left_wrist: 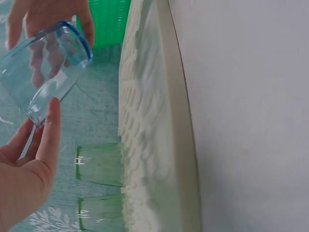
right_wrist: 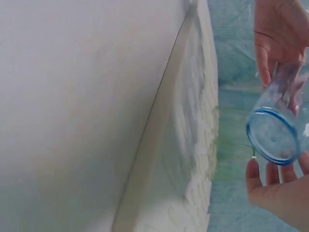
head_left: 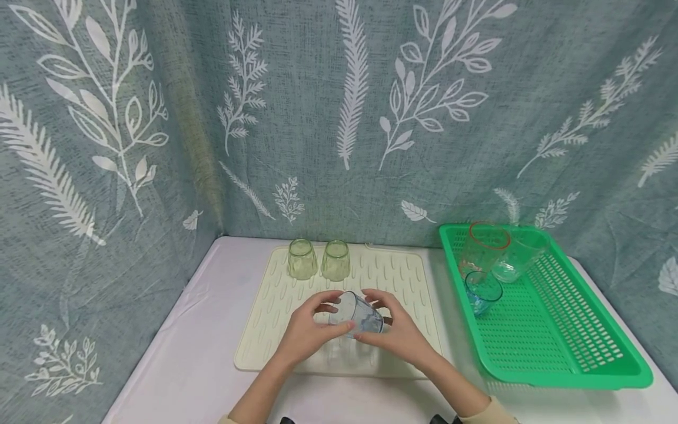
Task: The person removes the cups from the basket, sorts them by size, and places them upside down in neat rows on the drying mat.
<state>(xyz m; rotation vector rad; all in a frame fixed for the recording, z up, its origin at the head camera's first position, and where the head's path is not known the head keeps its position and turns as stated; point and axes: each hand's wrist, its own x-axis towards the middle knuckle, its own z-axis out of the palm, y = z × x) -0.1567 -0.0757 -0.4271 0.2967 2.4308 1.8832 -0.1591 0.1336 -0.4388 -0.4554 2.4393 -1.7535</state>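
A clear blue drinking glass [head_left: 365, 318] is held tilted on its side above the cream drying mat [head_left: 254, 347]. My left hand [head_left: 309, 327] grips its left end between thumb and fingers. At the right end my right hand [head_left: 399, 330] holds it the same way. In the left wrist view the glass [left_wrist: 46, 67] spans between the left hand [left_wrist: 29, 179] and the right hand [left_wrist: 53, 14]. One round blue-edged end of the glass [right_wrist: 273, 137] faces the right wrist camera, beside the right hand's fingers [right_wrist: 253, 179].
Two green glasses [head_left: 302, 259] [head_left: 336, 260] stand at the mat's back edge. On the right, a green plastic basket [head_left: 556, 380] holds a red-rimmed glass [head_left: 487, 244], a clear glass [head_left: 511, 265] and a blue glass [head_left: 482, 294]. A patterned curtain [head_left: 318, 118] hangs behind the white table [head_left: 201, 330].
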